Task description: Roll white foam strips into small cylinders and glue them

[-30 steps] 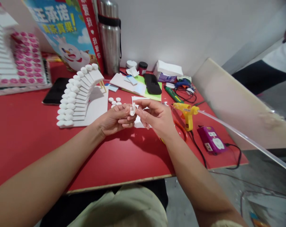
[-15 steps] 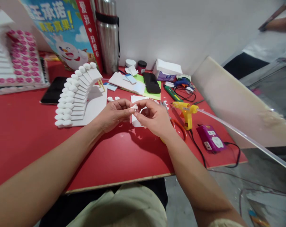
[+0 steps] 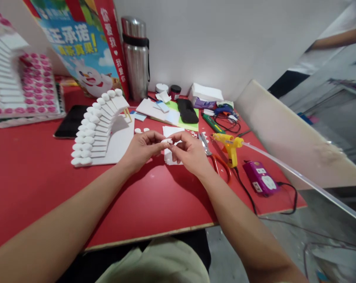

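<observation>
Between the fingertips of both hands is a small white piece (image 3: 166, 141), perhaps foam or paper; its exact kind is too small to make out. My left hand (image 3: 144, 148) pinches its left side with thumb and forefinger. From the right, my right hand (image 3: 192, 151) meets it in a closed pinch. White paper sheets (image 3: 172, 130) lie below the fingers. Two white oval discs (image 3: 138, 130) rest just beyond my left hand. At the left, a curved white model staircase (image 3: 100, 137) edged with similar discs stands on a white board (image 3: 122, 137).
To the right lie orange-handled scissors (image 3: 222, 165), a yellow glue gun (image 3: 229, 145) with a long clear stick, and a purple power socket box (image 3: 261, 179). Behind are a steel flask (image 3: 136, 63), a black phone-like case (image 3: 187, 111) and a dark tablet (image 3: 70, 122). A person (image 3: 322, 55) stands beyond the partition.
The camera view has shifted, so the table sits slightly lower in the picture. The white piece has turned a little between my fingertips. The person's arm in the background has moved.
</observation>
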The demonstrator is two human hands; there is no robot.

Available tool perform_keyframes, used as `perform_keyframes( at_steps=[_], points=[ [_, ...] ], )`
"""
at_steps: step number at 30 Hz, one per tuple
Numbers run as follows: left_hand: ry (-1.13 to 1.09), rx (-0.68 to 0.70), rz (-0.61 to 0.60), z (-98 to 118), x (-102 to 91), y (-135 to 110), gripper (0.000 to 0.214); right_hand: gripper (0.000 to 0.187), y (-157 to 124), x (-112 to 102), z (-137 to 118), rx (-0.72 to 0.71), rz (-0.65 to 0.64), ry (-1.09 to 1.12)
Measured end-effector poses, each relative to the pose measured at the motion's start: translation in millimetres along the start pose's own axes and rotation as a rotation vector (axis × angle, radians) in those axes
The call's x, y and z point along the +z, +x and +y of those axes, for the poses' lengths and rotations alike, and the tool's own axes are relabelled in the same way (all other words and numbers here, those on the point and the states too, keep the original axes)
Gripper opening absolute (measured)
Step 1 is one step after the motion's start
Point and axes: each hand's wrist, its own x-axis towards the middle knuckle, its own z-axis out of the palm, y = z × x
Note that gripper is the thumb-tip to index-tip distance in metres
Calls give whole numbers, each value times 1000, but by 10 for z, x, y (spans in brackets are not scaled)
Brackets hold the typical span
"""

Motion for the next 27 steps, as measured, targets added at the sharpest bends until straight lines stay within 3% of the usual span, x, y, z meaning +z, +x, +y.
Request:
perform_keyframes(
  at_steps=[6,11,16,23,27],
  points=[
    [-127,-41,-100,46,-37,5,31,35,4,6,-5,19,35,91],
    [-512,-271,-222,27,-44,3,32,35,8,-54,-38,72,-46,269],
    [-638,-377,-304,25,-62,-2,27,27,-2,-82,-72,64,-32,338],
    [-502,-380,-350,7,-71,5,30,17,-35,-48,-121,6,-8,68],
    [-411,-387,-327,35,-54,-3,32,9,-34,-55,-111,-116,27,-168]
  ],
)
